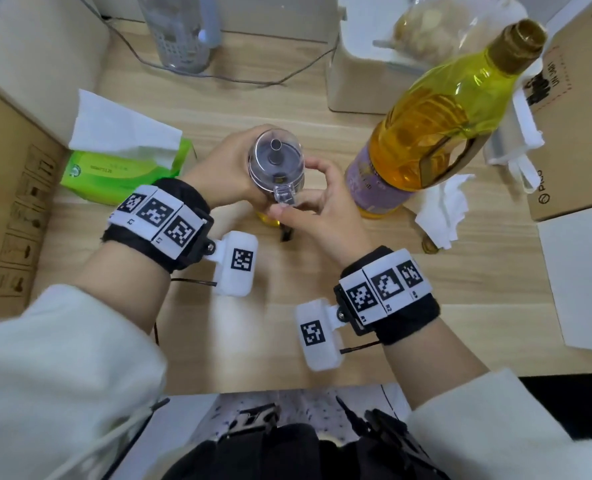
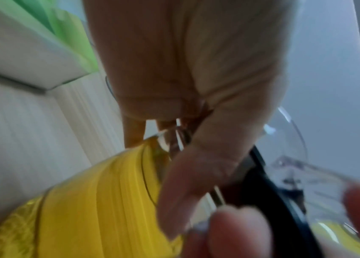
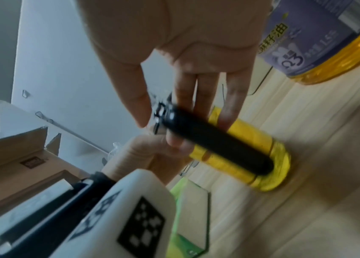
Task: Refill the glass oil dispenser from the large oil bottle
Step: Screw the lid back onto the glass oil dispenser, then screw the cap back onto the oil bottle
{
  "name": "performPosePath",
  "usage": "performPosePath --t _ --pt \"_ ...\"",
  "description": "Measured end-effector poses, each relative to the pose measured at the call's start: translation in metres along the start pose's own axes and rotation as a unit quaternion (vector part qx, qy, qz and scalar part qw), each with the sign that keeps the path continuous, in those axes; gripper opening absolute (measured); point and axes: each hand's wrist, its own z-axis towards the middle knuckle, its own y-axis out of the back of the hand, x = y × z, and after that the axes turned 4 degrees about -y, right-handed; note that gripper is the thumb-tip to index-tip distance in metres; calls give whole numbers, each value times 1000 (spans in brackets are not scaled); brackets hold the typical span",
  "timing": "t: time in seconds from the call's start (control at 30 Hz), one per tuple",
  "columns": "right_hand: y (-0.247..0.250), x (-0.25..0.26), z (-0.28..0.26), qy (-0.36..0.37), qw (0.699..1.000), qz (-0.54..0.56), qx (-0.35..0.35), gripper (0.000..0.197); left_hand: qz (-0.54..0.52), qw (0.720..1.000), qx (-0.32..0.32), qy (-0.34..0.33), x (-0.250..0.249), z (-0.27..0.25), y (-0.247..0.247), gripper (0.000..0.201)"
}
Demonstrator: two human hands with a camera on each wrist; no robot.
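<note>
The glass oil dispenser (image 1: pixel 275 161) stands on the table centre, yellow oil (image 3: pixel 243 153) in its lower part, a clear spouted lid on top and a black handle (image 3: pixel 214 141) along its side. My left hand (image 1: pixel 228 169) wraps round its body from the left. My right hand (image 1: pixel 310 202) pinches the lid between thumb and fingers, with its fingers (image 3: pixel 229 111) lying against the handle. The large oil bottle (image 1: pixel 436 123) stands upright just right of them, purple label, neck uncapped. In the left wrist view my thumb (image 2: pixel 196 174) crosses the dispenser (image 2: pixel 97 200).
A green tissue pack (image 1: pixel 121 174) lies left of the dispenser, by a cardboard box (image 1: pixel 10 202). Crumpled tissue (image 1: pixel 443 209) and a gold cap (image 1: pixel 427 247) sit near the big bottle's base. Another box (image 1: pixel 571 116) and white paper (image 1: pixel 581 278) are on the right.
</note>
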Motion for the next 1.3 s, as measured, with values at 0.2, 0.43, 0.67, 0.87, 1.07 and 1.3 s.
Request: performPosePath --t 0.2,0.43,0.67,0.87,1.07,1.3 --pt "8 0 0 -13 1000 2 2 50 -57 996 59 45 4 0 6 90" --pt "75 -26 -2 -147 951 -259 -80 23 -98 984 -148 2 -17 -10 3 84" --pt "161 -60 -1 -204 851 -430 -222 54 -157 968 -145 -135 -97 21 -47 60" --pt "204 -62 2 -215 857 -436 -171 91 -43 993 -85 -71 -112 75 -119 111" --pt "205 -83 1 -208 892 -360 -176 53 62 976 -204 -50 -105 92 -142 99" --pt "194 -98 7 -156 907 -364 -142 46 115 967 -226 -37 -100 98 -141 90"
